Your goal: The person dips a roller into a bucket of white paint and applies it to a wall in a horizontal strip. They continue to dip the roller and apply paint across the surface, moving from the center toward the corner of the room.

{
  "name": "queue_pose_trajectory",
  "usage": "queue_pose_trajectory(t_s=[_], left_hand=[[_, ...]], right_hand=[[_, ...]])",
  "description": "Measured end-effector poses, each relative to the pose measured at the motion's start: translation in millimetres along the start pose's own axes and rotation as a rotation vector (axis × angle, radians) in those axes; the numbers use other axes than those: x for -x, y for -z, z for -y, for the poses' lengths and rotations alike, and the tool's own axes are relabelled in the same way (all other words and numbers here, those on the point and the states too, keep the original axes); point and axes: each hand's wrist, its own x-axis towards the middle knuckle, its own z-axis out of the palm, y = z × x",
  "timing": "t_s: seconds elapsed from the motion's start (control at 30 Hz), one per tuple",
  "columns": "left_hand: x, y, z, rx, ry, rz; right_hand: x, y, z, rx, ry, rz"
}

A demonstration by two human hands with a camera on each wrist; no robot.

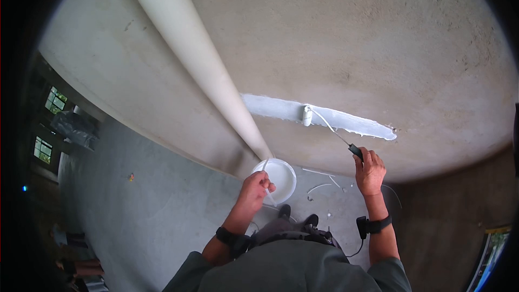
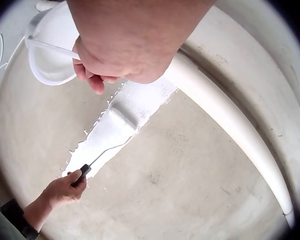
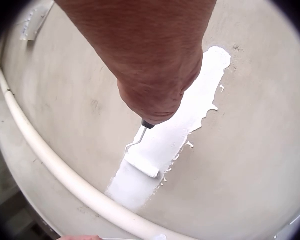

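Note:
My right hand (image 1: 371,171) grips the dark handle (image 1: 355,151) of a paint roller (image 1: 307,115). The roller's white sleeve lies against the wall, on a band of wet white paint (image 1: 351,123) with ragged edges. In the right wrist view my forearm hides most of that hand, while the roller sleeve (image 3: 142,165) shows below it on the paint. My left hand (image 1: 256,190) holds a white bucket (image 1: 292,184) by its thin handle, low in front of me. White paint fills part of the bucket, seen beside my left hand (image 2: 97,75) in the left wrist view.
A thick pale pipe (image 1: 194,48) runs down the wall at the left end of the painted band. Scraps of white strip (image 1: 319,187) litter the grey floor (image 1: 146,205) near my shoes (image 1: 311,220). Bare plaster wall (image 1: 389,32) surrounds the paint.

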Motion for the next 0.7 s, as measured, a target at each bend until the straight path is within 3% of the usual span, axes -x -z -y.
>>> queue_pose_trajectory(t_s=[0.7], left_hand=[[-18, 27, 8, -0.037, -0.010, -0.041]], right_hand=[[-56, -145, 105, -0.177, 0.155, 0.001]])
